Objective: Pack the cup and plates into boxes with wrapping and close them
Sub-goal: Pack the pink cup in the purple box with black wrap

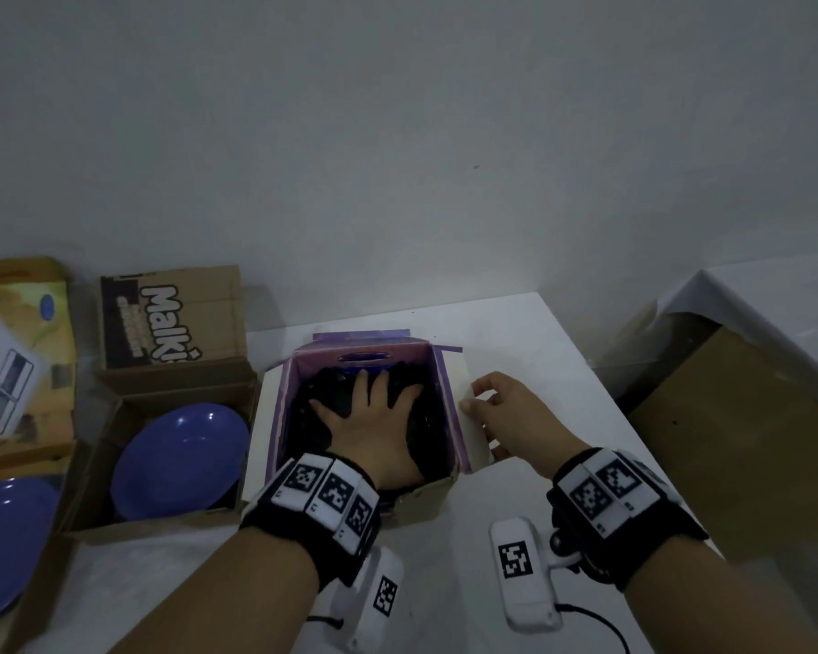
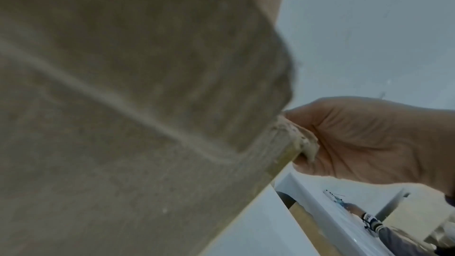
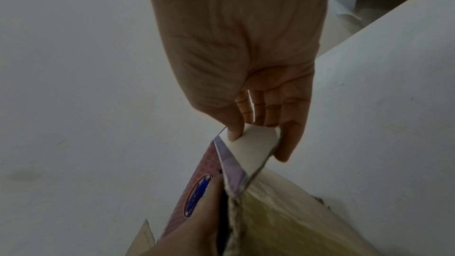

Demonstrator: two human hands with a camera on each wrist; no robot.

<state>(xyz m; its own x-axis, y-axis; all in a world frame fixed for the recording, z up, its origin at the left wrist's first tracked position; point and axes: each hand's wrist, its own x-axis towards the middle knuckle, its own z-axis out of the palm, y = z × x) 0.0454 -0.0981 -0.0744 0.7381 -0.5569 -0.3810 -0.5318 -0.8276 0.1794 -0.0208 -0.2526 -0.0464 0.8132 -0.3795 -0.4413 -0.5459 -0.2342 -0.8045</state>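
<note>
Purple box [image 1: 438, 370]: open on the white table [image 1: 530, 332], its inner walls purple, with a dark oval handle hole in the far wall; a black wrapped bundle [image 1: 426, 427] fills the inside — whether a cup or plate is in it cannot be told.
Left hand [image 1: 369, 427]: inside the purple box, palm down, fingers straight and spread, pressing flat on the bundle.
Right hand [image 1: 506, 413]: at the right side of the purple box, thumb and fingers pinching the white flap [image 1: 475, 446]; the right wrist view shows the thumb on the flap's near face and the fingers behind it — the flap stands roughly upright.
Left wrist view: mostly blurred brown cardboard close to the lens, with the right hand at the box's corner.
Brown box [image 1: 128, 413]: just left of the purple box, open, a blue plate [image 1: 180, 460] lying tilted inside it, unwrapped.
Printed lid [image 1: 171, 318]: the brown box's far flap, standing up, with white lettering on a dark panel.
Second plate [image 1: 6, 540]: blue, further left of the purple box, at the frame's edge, in another carton.
Yellow box [image 1: 24, 351]: behind the second plate, with an appliance picture on it.
Large carton [image 1: 737, 427]: right of the purple box, beyond the table edge.
</note>
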